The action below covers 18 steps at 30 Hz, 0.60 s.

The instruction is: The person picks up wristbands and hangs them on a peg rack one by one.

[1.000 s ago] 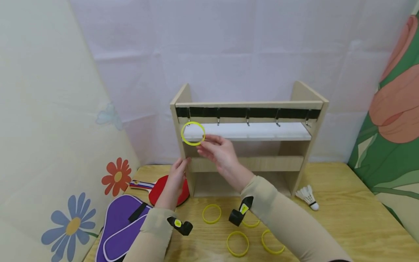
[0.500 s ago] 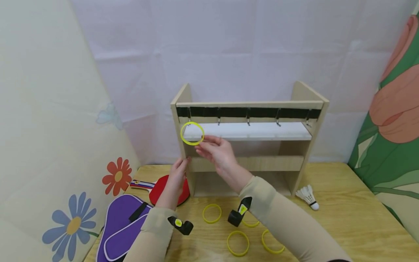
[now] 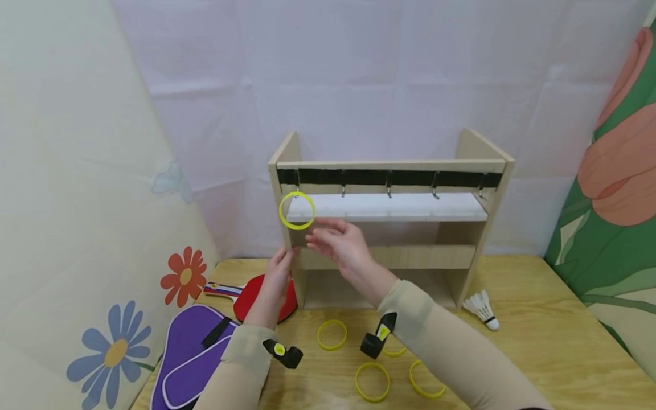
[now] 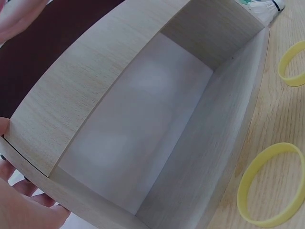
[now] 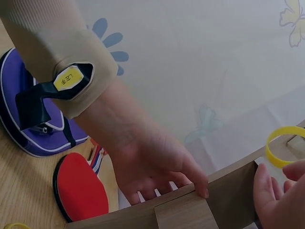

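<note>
Hanging, by appearance, from the leftmost hook (image 3: 297,181) of the wooden rack (image 3: 384,257), the round yellow ring (image 3: 297,228) lies just left of the fingertips of the right hand (image 3: 345,247), the nearer hand. Thumb and forefinger stand narrowly apart, gripping nothing visible; contact cannot be confirmed. The left hand (image 3: 278,274) grips the rack's left side panel (image 3: 287,237), below the ring.

The pale wooden shelf unit (image 3: 386,257) stands on the wooden table (image 3: 538,319), before the white cloth backdrop (image 3: 384,74). One round yellow ring (image 3: 297,227) is at the unit's leftmost metal hook (image 3: 297,189); four yellow rings (image 3: 372,400) lie on the table in front. Left of the unit lies the red-faced paddle (image 3: 248,296), the purple white-edged case (image 3: 192,341) nearer; right, the white feathered shuttlecock (image 3: 482,308).
</note>
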Motion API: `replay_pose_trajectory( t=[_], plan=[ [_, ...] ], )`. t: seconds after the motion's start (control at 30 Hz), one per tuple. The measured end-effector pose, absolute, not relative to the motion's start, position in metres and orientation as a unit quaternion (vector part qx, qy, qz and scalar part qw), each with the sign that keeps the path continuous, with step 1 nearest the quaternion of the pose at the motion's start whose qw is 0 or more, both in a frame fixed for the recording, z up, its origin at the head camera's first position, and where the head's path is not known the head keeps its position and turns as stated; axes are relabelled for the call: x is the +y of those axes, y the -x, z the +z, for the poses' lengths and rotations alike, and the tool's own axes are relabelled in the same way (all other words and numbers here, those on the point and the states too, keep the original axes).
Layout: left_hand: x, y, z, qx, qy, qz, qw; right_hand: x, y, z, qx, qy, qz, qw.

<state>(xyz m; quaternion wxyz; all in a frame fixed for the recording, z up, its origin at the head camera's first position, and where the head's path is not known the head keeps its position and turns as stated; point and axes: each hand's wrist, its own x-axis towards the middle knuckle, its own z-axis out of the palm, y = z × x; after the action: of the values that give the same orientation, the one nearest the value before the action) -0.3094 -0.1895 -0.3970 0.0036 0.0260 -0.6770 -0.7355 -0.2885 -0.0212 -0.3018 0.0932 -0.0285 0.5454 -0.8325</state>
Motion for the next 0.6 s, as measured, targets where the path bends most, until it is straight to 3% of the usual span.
replay_pose_trajectory(
  t=[0.6],
  plan=[
    [-0.190,0.310,-0.398,-0.675,-0.019,-0.737,0.003,0.013,0.284,-0.338,0.581,0.055,-0.807,0.092]
  ],
)
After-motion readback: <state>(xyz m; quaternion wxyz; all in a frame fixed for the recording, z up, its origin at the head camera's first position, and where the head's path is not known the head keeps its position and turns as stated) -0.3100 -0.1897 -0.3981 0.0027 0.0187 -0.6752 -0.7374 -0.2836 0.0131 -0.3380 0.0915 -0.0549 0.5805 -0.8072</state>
